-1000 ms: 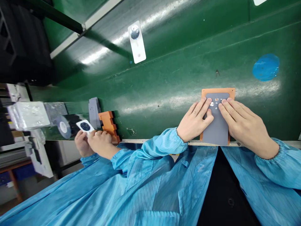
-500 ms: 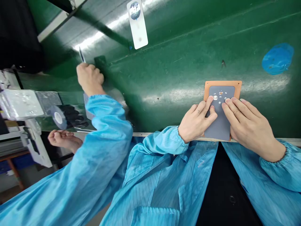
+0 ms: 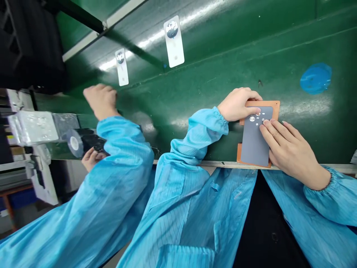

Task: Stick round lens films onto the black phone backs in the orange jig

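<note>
A grey phone-shaped panel (image 3: 255, 145) with several small cut-outs near its far end lies on a flat orange plate (image 3: 276, 107) at the bench's front edge. My left hand (image 3: 240, 103) pinches the far left part of the stack, its thumb on the panel beside the cut-outs and its fingers over the plate's far edge. Flat along the panel's right side lies my right hand (image 3: 294, 152), fingers stretched out and tips below the cut-outs. The underside of the plate is hidden.
Two white phone-shaped panels (image 3: 176, 46) (image 3: 122, 69) with silvery round patches lie further back on the green bench. A blue round film (image 3: 316, 78) lies to the right. At left, a co-worker's arms (image 3: 122, 149) reach over the bench near a tape roll (image 3: 74, 143).
My left hand has moved from the panel's left side up to its far edge. My right hand stays on the panel. The co-worker's hand has left a white panel on the bench.
</note>
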{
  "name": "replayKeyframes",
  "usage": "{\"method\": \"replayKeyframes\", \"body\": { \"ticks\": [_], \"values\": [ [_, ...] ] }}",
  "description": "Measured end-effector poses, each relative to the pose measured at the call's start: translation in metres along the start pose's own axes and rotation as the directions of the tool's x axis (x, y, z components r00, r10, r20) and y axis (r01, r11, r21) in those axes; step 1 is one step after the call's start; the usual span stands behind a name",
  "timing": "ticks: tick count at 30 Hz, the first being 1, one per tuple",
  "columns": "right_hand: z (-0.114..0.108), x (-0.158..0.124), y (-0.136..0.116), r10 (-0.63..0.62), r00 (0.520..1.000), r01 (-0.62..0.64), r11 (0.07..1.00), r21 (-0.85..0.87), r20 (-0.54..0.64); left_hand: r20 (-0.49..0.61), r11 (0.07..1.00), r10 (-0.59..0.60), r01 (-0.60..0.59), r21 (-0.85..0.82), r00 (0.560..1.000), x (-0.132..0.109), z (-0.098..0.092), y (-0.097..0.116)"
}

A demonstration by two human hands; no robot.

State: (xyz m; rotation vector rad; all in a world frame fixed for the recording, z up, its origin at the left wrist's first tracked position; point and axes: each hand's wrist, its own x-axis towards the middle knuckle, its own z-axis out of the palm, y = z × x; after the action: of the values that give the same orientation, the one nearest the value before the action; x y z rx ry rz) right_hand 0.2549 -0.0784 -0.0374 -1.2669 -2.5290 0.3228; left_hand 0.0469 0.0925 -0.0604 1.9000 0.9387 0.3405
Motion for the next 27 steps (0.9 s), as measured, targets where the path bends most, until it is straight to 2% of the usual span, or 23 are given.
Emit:
{"method": "replayKeyframes", "body": {
  "ticks": [3, 5, 8, 12, 15, 18, 21, 24, 27],
  "values": [
    [-0.001, -0.001, -0.001, 0.000, 1.000, 0.001, 1.000, -0.017, 0.029, 0.119, 0.993, -0.110, 0.114, -0.028, 0.987, 0.011, -0.006, 0.008],
    [-0.002, -0.001, -0.001, -0.007, 0.999, 0.009, 0.999, -0.031, 0.054, 0.154, 0.981, -0.194, 0.196, 0.002, 0.969, 0.014, -0.011, 0.015],
    [-0.003, -0.001, 0.000, -0.022, 0.997, 0.026, 0.998, -0.053, 0.071, 0.140, 0.974, -0.225, 0.224, 0.024, 0.964, 0.013, -0.013, 0.024],
    [-0.002, -0.001, 0.000, -0.028, 0.997, 0.033, 0.997, -0.070, 0.073, 0.066, 0.972, -0.233, 0.232, 0.017, 0.970, 0.007, -0.005, 0.029],
    [-0.002, -0.001, -0.001, -0.017, 0.997, 0.022, 0.997, -0.070, 0.074, 0.004, 0.973, -0.225, 0.224, 0.058, 0.974, 0.004, 0.001, 0.030],
    [-0.001, -0.002, -0.001, -0.011, 0.998, 0.013, 0.999, -0.042, 0.063, -0.004, 0.979, -0.200, 0.200, 0.040, 0.980, 0.005, 0.002, 0.024],
    [0.003, -0.004, 0.000, -0.013, 0.999, 0.013, 1.000, -0.020, 0.032, -0.028, 0.991, -0.116, 0.113, -0.077, 0.993, 0.005, 0.000, 0.009],
    [0.010, -0.005, 0.003, -0.001, 1.000, 0.001, 1.000, 0.007, -0.029, -0.106, 0.960, -0.073, 0.041, -0.276, 0.992, 0.003, -0.009, -0.007],
    [0.006, -0.002, 0.009, 0.032, 0.990, -0.014, 0.990, 0.138, -0.134, -0.141, 0.921, -0.056, -0.003, -0.391, 0.988, 0.001, -0.021, -0.008]
  ]
}}
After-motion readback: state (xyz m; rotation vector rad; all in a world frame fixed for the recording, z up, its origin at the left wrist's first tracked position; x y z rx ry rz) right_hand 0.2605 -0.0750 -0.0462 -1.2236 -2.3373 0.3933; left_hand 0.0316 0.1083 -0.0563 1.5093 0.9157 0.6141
